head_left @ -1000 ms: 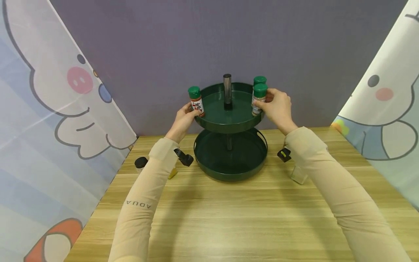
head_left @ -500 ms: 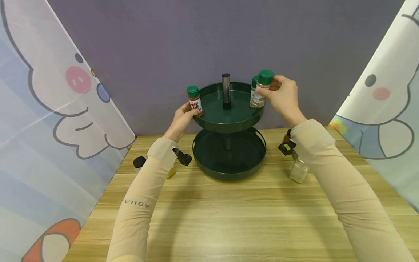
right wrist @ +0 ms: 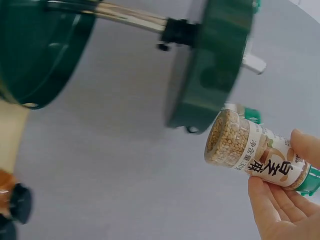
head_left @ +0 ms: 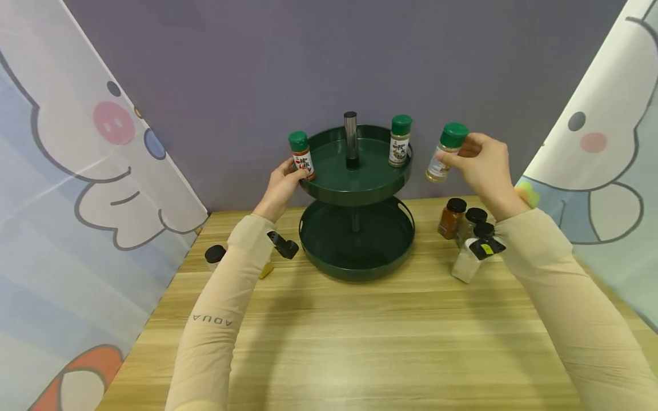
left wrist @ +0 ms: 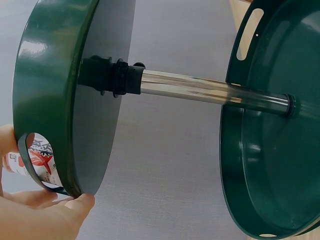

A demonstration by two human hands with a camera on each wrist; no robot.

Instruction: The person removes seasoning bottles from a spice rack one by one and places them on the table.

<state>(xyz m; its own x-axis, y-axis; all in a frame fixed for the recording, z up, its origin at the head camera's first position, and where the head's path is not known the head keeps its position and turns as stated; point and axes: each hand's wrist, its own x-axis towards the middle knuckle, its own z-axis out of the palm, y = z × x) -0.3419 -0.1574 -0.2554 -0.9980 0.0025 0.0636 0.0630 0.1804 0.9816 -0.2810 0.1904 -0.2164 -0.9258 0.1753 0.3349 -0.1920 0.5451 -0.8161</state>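
In the head view, my right hand (head_left: 485, 165) pinches a sesame shaker (head_left: 443, 154) with a green cap, tilted in the air right of the upper tray. Pale seeds fill the shaker (right wrist: 255, 147) in the right wrist view. My left hand (head_left: 281, 185) grips the left rim of the green two-tier tray (head_left: 354, 197), close to a red spice shaker (head_left: 302, 155) there. Through the handle slot of the tray (left wrist: 50, 75), the left wrist view shows the red shaker's label (left wrist: 42, 160). Another green-capped shaker (head_left: 399, 141) stands at the upper tray's right side.
Several black-capped jars, including an orange-brown jar (head_left: 452, 218) and a pale jar (head_left: 466, 261), stand on the wooden table (head_left: 354, 337) at right. Partly behind the left sleeve are another black-capped jar (head_left: 215, 255) and a yellow item (head_left: 265, 270). A grey wall stands behind.
My right hand has lifted the sesame shaker off the upper tray and carried it right, exposing the other shaker there. My left hand stays at the tray's rim.
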